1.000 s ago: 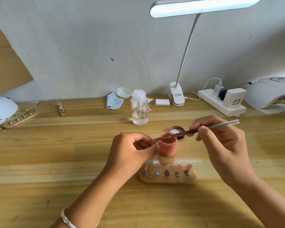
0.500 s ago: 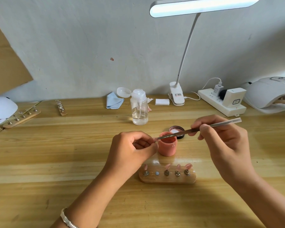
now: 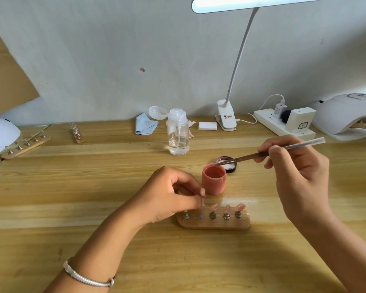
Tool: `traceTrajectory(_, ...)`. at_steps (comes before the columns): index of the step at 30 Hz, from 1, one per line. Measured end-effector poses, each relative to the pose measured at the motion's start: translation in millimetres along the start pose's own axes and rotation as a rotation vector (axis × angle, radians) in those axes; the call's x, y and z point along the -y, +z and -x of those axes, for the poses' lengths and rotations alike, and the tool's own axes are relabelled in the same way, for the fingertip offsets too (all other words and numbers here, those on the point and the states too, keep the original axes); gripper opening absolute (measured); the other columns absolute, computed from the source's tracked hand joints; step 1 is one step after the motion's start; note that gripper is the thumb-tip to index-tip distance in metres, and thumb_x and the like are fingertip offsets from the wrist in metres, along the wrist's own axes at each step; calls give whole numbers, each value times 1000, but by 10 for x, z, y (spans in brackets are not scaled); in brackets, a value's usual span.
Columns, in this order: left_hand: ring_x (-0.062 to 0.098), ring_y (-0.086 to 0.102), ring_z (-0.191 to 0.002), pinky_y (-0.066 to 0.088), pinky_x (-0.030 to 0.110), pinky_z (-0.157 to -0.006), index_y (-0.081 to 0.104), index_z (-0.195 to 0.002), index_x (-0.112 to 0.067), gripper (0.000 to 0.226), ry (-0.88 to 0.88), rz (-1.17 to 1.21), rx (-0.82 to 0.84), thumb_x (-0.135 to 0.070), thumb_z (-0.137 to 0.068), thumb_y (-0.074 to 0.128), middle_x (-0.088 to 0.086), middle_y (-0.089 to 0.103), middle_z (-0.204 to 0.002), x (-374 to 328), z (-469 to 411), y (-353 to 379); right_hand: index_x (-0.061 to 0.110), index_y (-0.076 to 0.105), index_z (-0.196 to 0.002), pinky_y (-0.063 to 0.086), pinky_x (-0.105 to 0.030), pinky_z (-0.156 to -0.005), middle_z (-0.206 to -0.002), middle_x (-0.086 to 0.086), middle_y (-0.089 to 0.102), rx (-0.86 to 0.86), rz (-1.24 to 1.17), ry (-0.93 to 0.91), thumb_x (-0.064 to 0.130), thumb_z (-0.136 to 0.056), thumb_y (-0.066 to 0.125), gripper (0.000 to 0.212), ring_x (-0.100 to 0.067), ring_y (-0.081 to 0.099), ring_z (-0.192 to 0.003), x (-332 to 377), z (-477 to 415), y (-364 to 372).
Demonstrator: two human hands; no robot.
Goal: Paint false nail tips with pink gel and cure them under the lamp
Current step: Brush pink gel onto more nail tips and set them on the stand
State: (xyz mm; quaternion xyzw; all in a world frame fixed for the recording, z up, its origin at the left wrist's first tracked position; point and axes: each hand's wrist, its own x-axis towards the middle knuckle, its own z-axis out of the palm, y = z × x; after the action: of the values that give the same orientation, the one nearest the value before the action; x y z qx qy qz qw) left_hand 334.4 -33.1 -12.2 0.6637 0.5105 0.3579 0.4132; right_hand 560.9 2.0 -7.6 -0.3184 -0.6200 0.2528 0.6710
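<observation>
Both hands moved: the left hand (image 3: 169, 193), pinching a nail tip (image 3: 203, 204), dropped to the wooden holder (image 3: 213, 224); the right hand (image 3: 296, 166) grips the brush (image 3: 251, 155), now at the gel pot (image 3: 213, 180), probably reloading.

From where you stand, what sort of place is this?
Probably a home nail-art workbench: a wooden holder of pink nail tips, an open pot of pink gel, and a white curing lamp at the right.

bright desk lamp (image 3: 256, 3) overhead; edges warped, perhaps slightly soft.
</observation>
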Motion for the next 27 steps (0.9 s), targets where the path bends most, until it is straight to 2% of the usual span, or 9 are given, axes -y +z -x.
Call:
traceTrajectory(2, 0, 59, -62, 44, 14, -57, 78, -74, -25, 17, -10, -90, 81, -9, -74, 84, -2, 74, -74, -15, 14, -7, 25, 67, -77, 46, -15, -65, -70, 9, 68, -8, 3, 2, 20, -85, 52, 17, -5, 64, -68, -1, -4, -4)
traceTrajectory(6, 5, 47, -64, 39, 23, -59, 77, -72, -29, 17, -25, -173, 136, -13, -72, 84, -7, 66, -70, 7, 21, 18, 23, 66, -77, 46, -16, -65, -70, 9, 68, -20, 5, 7, 20, -84, 52, 16, -5, 64, -67, -3, -2, -5)
traceTrajectory(11, 6, 48, -66, 40, 25, -62, 77, -72, -29, 18, -29, -183, 150, -13, -71, 84, -6, 70, -72, 44, 2, 21, 20, 66, -78, 46, -15, -66, -71, 8, 68, -21, 7, 12, 20, -85, 52, 16, -4, 65, -68, 7, -11, -5)
traceTrajectory(15, 5, 48, -63, 41, 24, -61, 77, -78, -15, 10, -59, -190, 136, -10, -72, 84, -10, 63, -66, 90, -5, 42, 21, 66, -78, 45, -14, -65, -70, 9, 68, -18, 12, 13, 20, -85, 52, 16, -3, 64, -68, 6, -2, -5)
traceTrajectory(17, 4, 48, -63, 41, 23, -61, 76, -80, -14, 11, -62, -199, 131, -10, -72, 84, -10, 63, -66, 95, -5, 35, 22, 66, -77, 45, -14, -66, -70, 9, 68, -19, 15, 16, 20, -85, 52, 17, -3, 64, -68, 2, 1, -5)
traceTrajectory(21, 9, 47, -68, 40, 26, -64, 76, -85, -14, 20, -59, -215, 174, -11, -69, 88, -4, 64, -77, 44, 8, 15, 22, 66, -77, 46, -14, -66, -71, 8, 68, -23, 17, 25, 21, -85, 52, 16, -5, 65, -68, -18, -1, -7)
traceTrajectory(25, 0, 49, -74, 43, 17, -68, 74, -98, -21, 37, -100, -253, 270, -10, -66, 90, -15, 63, -84, 5, 48, -108, 24, 67, -78, 46, -13, -65, -71, 9, 69, -19, 26, 18, 21, -86, 52, 17, -4, 65, -68, -40, -5, -15)
traceTrajectory(27, -2, 48, -75, 41, 15, -68, 74, -99, -23, 38, -134, -269, 296, -8, -67, 89, -21, 61, -79, 17, 65, -194, 26, 67, -77, 46, -13, -65, -71, 8, 69, -16, 37, 20, 22, -86, 53, 17, -4, 65, -69, -45, -2, -18)
